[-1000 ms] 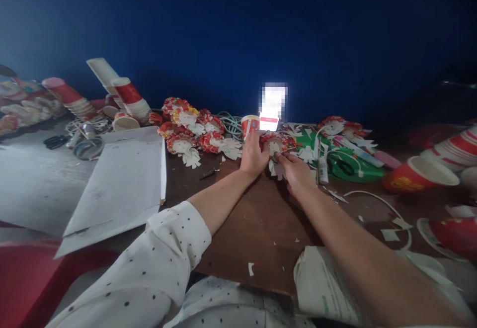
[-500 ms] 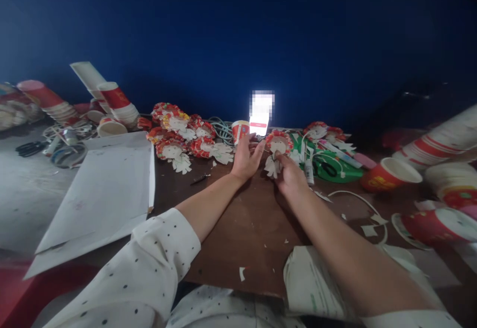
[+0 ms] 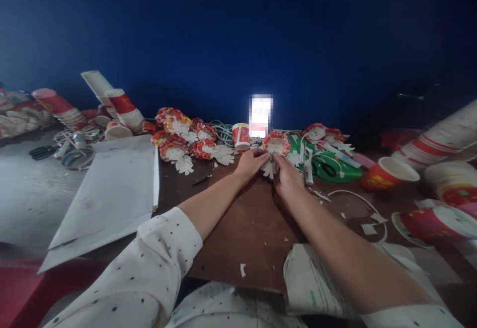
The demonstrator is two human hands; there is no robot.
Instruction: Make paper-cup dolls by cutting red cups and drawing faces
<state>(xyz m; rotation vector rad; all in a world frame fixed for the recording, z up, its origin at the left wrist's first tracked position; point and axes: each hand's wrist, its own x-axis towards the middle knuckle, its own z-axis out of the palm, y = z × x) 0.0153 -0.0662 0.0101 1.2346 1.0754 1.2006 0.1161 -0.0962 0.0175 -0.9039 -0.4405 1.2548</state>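
Observation:
A paper-cup craft figure (image 3: 276, 144) with a red ruffled ring, a pale round middle and white cut paper strips below is upright between my hands. My left hand (image 3: 249, 165) pinches its lower left side, just under the ring. On the right, the thumb and fingers of my right hand (image 3: 287, 175) are closed on the same part. The fingertips partly hide the join between ring and strips. Just behind my left hand stands a red and white paper cup (image 3: 241, 136). A lit phone (image 3: 258, 128) leans behind the figure.
Several similar craft figures (image 3: 175, 151) lie at the left back. White board (image 3: 115, 184) covers the left side. Stacked paper cups (image 3: 124, 112) stand beyond it. To the right are a green sheet (image 3: 348, 174), a glue tube (image 3: 308, 169), a red cup (image 3: 389, 175) and paper scraps (image 3: 368, 229).
My left hand has moved right and down from beside the red and white cup onto the craft figure. My right hand stays on the figure. The view has shifted slightly.

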